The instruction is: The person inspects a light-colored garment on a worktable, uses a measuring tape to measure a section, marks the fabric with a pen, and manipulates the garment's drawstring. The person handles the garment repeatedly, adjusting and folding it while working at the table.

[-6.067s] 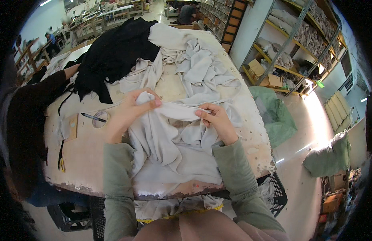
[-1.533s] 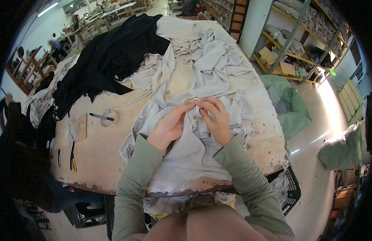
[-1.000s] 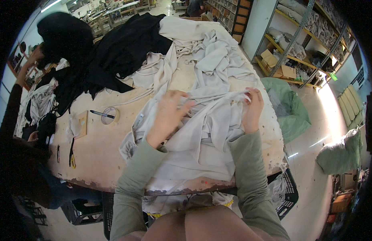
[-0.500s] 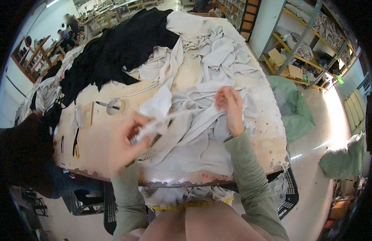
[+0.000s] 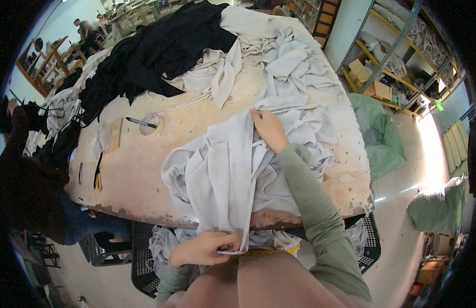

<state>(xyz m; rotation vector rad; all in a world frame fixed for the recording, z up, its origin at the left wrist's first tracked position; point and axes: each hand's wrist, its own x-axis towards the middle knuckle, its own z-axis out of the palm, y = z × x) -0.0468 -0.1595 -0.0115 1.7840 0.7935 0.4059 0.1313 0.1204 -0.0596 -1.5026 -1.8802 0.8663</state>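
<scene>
A light grey piece of cloth (image 5: pixel 222 164) is drawn out between my two hands, its long folded edge running straight from the pile down past the table's front edge. My right hand (image 5: pixel 269 129) pinches the far end of that edge against the heap of pale grey cloth (image 5: pixel 315 126). Close to my body, below the table edge, my left hand (image 5: pixel 207 248) is closed on the near end. A thin grey strip shows at its fingertips, too small to tell apart from the cloth.
On the table's left lie a tape roll (image 5: pixel 158 124) with a pen (image 5: pixel 140 122), a small board (image 5: pixel 113 136) and yellow-handled snips (image 5: pixel 98 177). Black cloth (image 5: pixel 161 51) is heaped at the back. Below the front stands a black crate (image 5: pixel 140 267); a person (image 5: pixel 27 195) is at left.
My left hand has come down and toward my body, pulling the grey cloth into a straight length. My right hand has shifted slightly left and now pinches its far end.
</scene>
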